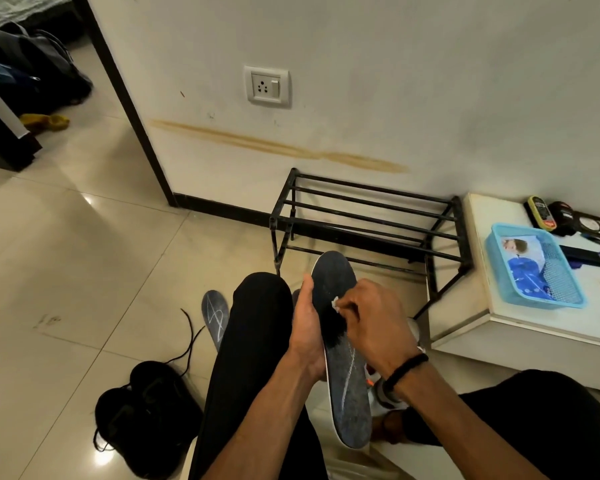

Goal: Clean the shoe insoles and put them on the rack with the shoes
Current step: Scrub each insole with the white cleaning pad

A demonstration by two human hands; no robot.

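My left hand (pixel 307 323) grips the edge of a dark grey insole (pixel 349 386) held lengthwise over my lap. My right hand (pixel 374 318) holds a brush whose black bristles (pixel 333 327) press on the insole's middle; a bit of white shows at my fingertips. A second grey insole (pixel 215 315) lies on the floor tiles left of my knee, partly hidden by my leg. The black metal shoe rack (pixel 368 223) stands bare against the wall just beyond the insole. A pair of black shoes (pixel 146 420) sits on the floor at lower left.
A loose black lace (pixel 187 337) trails beside the shoes. A white and orange shoe (pixel 385 393) shows under my right wrist. To the right is a low white table (pixel 478 271) with a blue basket (pixel 534 265), polish tins and small items. A doorway opens at upper left.
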